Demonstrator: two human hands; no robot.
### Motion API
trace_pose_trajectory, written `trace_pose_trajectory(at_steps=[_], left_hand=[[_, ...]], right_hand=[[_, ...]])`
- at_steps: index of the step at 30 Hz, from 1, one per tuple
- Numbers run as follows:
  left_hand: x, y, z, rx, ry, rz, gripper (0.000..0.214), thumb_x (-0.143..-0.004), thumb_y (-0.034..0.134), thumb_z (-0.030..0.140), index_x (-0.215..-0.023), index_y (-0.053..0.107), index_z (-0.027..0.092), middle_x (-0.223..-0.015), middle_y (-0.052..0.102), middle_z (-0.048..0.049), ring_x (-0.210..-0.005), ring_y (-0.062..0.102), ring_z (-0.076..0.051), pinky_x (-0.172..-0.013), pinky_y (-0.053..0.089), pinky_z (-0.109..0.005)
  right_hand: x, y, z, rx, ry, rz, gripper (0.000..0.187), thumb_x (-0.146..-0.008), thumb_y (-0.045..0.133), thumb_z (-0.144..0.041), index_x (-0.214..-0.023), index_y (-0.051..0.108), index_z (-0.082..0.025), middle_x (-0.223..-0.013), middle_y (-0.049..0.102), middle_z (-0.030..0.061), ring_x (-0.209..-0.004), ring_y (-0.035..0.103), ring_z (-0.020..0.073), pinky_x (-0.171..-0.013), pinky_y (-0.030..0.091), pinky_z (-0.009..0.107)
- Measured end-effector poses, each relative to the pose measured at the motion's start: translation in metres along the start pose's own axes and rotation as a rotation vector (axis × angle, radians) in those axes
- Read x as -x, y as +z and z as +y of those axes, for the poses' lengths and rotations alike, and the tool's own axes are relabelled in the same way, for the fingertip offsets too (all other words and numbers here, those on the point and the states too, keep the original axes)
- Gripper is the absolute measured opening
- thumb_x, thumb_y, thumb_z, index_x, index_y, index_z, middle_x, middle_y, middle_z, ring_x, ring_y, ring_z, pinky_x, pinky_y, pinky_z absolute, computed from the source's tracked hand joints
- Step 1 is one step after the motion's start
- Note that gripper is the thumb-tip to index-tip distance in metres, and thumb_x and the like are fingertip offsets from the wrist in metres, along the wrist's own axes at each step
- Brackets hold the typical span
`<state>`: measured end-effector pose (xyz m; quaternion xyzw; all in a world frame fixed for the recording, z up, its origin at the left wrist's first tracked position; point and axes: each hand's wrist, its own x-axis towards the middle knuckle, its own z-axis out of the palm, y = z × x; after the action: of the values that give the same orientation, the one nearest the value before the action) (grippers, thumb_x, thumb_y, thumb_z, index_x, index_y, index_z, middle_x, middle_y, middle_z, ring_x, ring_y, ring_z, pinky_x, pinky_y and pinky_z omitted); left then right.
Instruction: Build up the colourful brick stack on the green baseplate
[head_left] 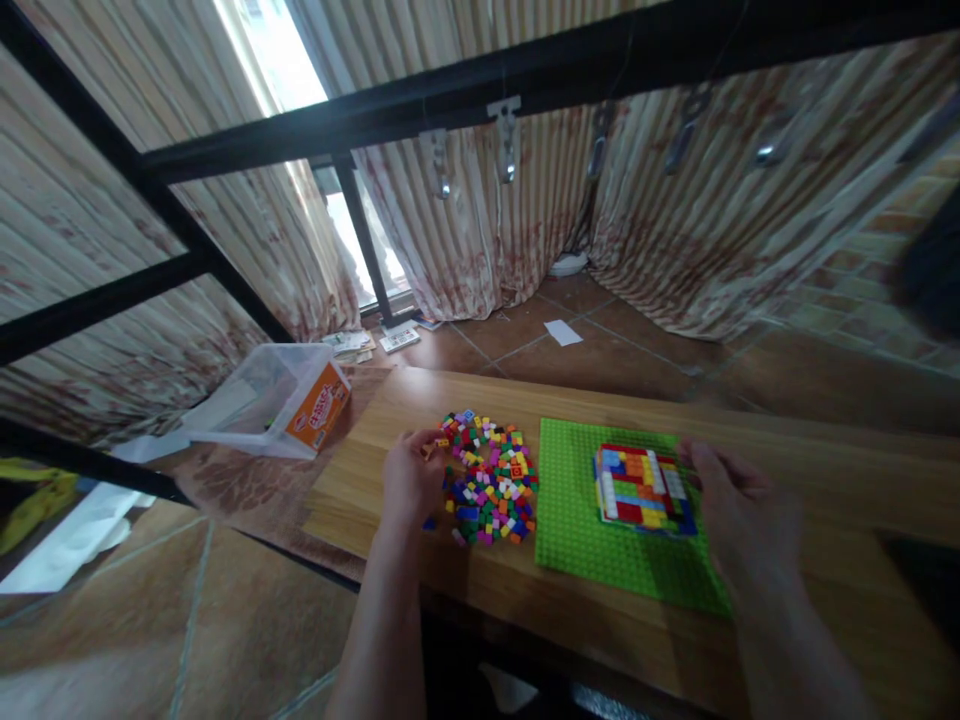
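My left hand [412, 478] is at the left edge of a loose pile of small coloured toy bricks [491, 490]. Its thumb and forefinger are pinched together around a small yellow-orange brick [442, 442]. A green studded baseplate [566, 500] lies just right of the pile. On it stands a low block structure [641, 487] built of red, blue, white, yellow and orange bricks. My right hand [731, 495] is beside this structure, over the baseplate's right edge. Its fingers are bent and blurred, so whether they grip anything is unclear.
Everything rests on a long wooden tabletop [825, 470]. Left of it stands a clear plastic box [281, 385] with an orange label. A black metal frame [480, 85] with hanging clips crosses above. Curtains [480, 230] and a tiled floor [517, 340] lie beyond.
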<state>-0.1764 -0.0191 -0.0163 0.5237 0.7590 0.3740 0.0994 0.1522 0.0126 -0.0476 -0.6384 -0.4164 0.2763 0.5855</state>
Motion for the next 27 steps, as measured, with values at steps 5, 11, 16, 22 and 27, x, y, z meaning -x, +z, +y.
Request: trace_pose_trajectory(at_steps=[5, 11, 16, 22, 27], left_hand=[[0.000, 0.006, 0.008, -0.061, 0.113, -0.078, 0.025, -0.076, 0.060, 0.011, -0.090, 0.076, 0.023, -0.097, 0.067, -0.0058, -0.088, 0.063, -0.019, -0.082, 0.051, -0.033], [0.005, 0.009, 0.017, -0.139, 0.240, -0.207, 0.025, -0.076, 0.060, 0.006, -0.088, 0.076, 0.021, -0.102, 0.067, -0.0094, -0.099, 0.063, -0.024, -0.094, 0.050, -0.041], [0.003, 0.008, 0.019, -0.137, 0.236, -0.188, 0.018, -0.077, 0.058, 0.008, -0.079, 0.071, 0.021, -0.094, 0.067, -0.0074, -0.092, 0.063, -0.023, -0.087, 0.050, -0.037], [0.008, 0.015, 0.033, 0.167, 0.182, -0.198, 0.007, -0.081, 0.059, 0.019, -0.081, 0.067, 0.020, -0.078, 0.066, -0.0017, -0.073, 0.060, -0.016, -0.070, 0.047, -0.027], [0.029, 0.034, 0.069, 0.698, 0.047, -0.327, 0.015, -0.081, 0.063, 0.029, -0.089, 0.068, 0.017, -0.083, 0.068, -0.0014, -0.078, 0.061, -0.014, -0.073, 0.048, -0.025]], right_hand=[[0.004, 0.005, -0.017, 0.082, 0.113, 0.018, 0.030, -0.077, 0.066, -0.045, -0.088, 0.078, -0.020, -0.086, 0.076, 0.0041, -0.082, 0.070, 0.0224, -0.075, 0.056, 0.035], [0.002, 0.011, -0.017, 0.028, 0.126, 0.044, 0.025, -0.071, 0.069, -0.040, -0.083, 0.077, -0.020, -0.081, 0.076, 0.0028, -0.073, 0.069, 0.0195, -0.065, 0.056, 0.030], [0.001, 0.012, -0.014, -0.025, 0.126, 0.038, 0.025, -0.071, 0.070, -0.040, -0.084, 0.076, -0.019, -0.079, 0.075, 0.0020, -0.070, 0.068, 0.0168, -0.065, 0.055, 0.028], [0.003, 0.009, -0.023, -0.042, -0.003, 0.103, 0.026, -0.074, 0.069, -0.039, -0.084, 0.076, -0.017, -0.080, 0.075, 0.0063, -0.073, 0.069, 0.0208, -0.066, 0.056, 0.032], [0.012, 0.011, -0.032, -0.084, -0.178, -0.002, 0.023, -0.078, 0.070, -0.040, -0.089, 0.075, -0.020, -0.087, 0.075, 0.0055, -0.077, 0.068, 0.0199, -0.074, 0.055, 0.035]])
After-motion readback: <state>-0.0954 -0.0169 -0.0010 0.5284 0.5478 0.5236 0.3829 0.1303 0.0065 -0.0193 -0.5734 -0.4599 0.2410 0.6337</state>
